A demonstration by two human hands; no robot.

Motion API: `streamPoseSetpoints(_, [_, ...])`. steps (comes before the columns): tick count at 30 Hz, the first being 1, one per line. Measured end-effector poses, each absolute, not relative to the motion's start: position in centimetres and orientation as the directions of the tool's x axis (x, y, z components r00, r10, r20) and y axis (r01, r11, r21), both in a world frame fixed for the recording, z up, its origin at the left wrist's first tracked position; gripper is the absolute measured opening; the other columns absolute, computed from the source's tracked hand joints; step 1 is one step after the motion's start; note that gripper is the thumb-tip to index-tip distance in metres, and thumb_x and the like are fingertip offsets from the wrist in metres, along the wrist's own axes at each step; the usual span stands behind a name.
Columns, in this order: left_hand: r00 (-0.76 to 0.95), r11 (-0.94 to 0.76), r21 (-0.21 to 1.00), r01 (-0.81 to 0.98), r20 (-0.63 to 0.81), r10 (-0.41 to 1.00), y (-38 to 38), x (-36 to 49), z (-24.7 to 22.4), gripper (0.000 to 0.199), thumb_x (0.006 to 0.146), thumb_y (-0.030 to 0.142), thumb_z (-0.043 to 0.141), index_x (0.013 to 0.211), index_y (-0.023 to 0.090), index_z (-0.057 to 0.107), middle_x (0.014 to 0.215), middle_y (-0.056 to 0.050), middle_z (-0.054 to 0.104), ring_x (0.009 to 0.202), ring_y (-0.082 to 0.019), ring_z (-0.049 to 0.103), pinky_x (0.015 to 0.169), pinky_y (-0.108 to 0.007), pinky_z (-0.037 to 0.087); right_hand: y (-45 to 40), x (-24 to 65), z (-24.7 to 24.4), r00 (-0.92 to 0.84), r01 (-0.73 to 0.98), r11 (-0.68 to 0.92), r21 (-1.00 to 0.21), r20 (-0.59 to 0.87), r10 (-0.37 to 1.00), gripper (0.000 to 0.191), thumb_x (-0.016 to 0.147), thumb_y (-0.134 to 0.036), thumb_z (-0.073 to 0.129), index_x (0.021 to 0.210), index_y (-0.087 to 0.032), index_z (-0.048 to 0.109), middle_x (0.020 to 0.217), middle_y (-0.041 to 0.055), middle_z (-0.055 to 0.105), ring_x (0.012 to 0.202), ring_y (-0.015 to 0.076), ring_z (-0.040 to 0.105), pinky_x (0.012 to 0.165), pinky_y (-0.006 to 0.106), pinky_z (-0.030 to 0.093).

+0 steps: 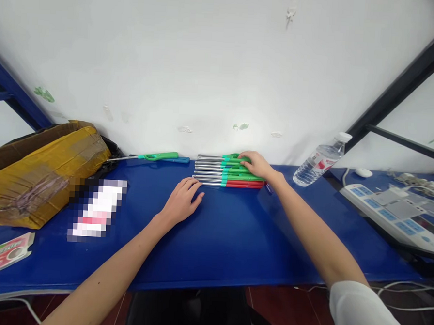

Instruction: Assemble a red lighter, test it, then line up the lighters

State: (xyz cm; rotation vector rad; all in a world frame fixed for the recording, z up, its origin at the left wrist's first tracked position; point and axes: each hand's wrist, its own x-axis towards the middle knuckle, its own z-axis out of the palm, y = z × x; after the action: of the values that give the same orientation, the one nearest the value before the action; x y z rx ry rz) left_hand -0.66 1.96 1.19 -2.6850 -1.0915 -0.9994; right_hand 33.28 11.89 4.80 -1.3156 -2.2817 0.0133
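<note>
Several long-stem lighters (211, 171) lie side by side on the blue table (231, 231), their metal stems to the left. Most handles in the row are green; the nearest ones, red lighters (245, 184), lie along its front. My left hand (184, 197) rests by the stem tips, fingers stretched and thumb apart, holding nothing. Over the far part of the row, my right hand (256, 164) has its fingers and thumb bent around a green lighter (234, 155). The hand covers part of the handles. Something dark purple (269, 188) shows partly beneath my right wrist.
Against the wall lie another green lighter (161, 155) and a blue one (181, 159). A taped cardboard box (52, 173) and a red-green card (8, 253) are at left. A water bottle (321, 160) stands right of my arm, before a white power strip (392, 215).
</note>
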Motion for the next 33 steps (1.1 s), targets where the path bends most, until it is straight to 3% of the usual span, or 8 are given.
streamPoseSetpoints(6, [0.539,-0.750,0.188,0.634,0.588,0.603,2.0,-0.7,1.1,0.027,0.097,0.027,0.050,0.118,0.016,0.063,0.118,-0.013,0.064,0.120,-0.029,0.054,0.105,-0.049,0.047,12.3,33.5,4.6,-0.399,0.800,0.522,-0.295,0.389,0.830,0.026,0.085,-0.024,0.058,0.108,-0.019,0.069,0.114,0.0099,0.071,0.107,0.0269,0.064,0.100,0.046,0.047])
streamPoseSetpoints(12, [0.541,-0.749,0.203,0.631,0.576,0.612,1.9,-0.7,1.2,0.025,0.097,0.026,0.050,0.115,0.016,0.065,0.116,-0.013,0.064,0.119,-0.029,0.055,0.103,-0.049,0.049,12.2,33.3,5.0,-0.400,0.775,0.558,-0.296,0.453,0.796,0.025,0.084,-0.022,0.060,0.106,-0.019,0.071,0.114,0.0106,0.072,0.109,0.0275,0.064,0.103,0.047,0.046])
streamPoseSetpoints(25, [0.554,-0.743,0.191,0.642,0.554,0.621,2.0,-0.8,0.9,0.026,0.097,0.026,0.049,0.114,0.015,0.066,0.118,-0.014,0.063,0.120,-0.029,0.054,0.103,-0.048,0.048,11.9,32.6,5.3,-0.355,0.807,0.494,-0.323,0.402,0.844,0.025,0.087,-0.022,0.057,0.108,-0.017,0.071,0.116,0.0115,0.072,0.109,0.0284,0.065,0.101,0.047,0.048])
streamPoseSetpoints(30, [0.547,-0.742,0.192,0.642,0.564,0.619,2.0,-0.8,1.1,0.025,0.097,0.027,0.048,0.112,0.018,0.066,0.117,-0.012,0.063,0.120,-0.028,0.054,0.103,-0.048,0.048,11.0,32.5,6.1,-0.250,0.821,0.456,-0.344,0.501,0.828,0.038,0.088,-0.022,0.054,0.124,-0.015,0.061,0.119,0.0127,0.070,0.114,0.0296,0.062,0.104,0.049,0.045])
streamPoseSetpoints(33, [0.531,-0.732,0.187,0.656,0.574,0.623,2.1,-0.9,1.2,0.025,0.097,0.027,0.048,0.111,0.017,0.066,0.117,-0.012,0.064,0.119,-0.028,0.055,0.103,-0.047,0.047,8.4,31.4,6.4,-0.166,0.788,0.474,-0.394,0.604,0.779,0.035,0.091,-0.023,0.048,0.124,-0.017,0.061,0.118,0.0122,0.070,0.114,0.0284,0.062,0.103,0.048,0.046])
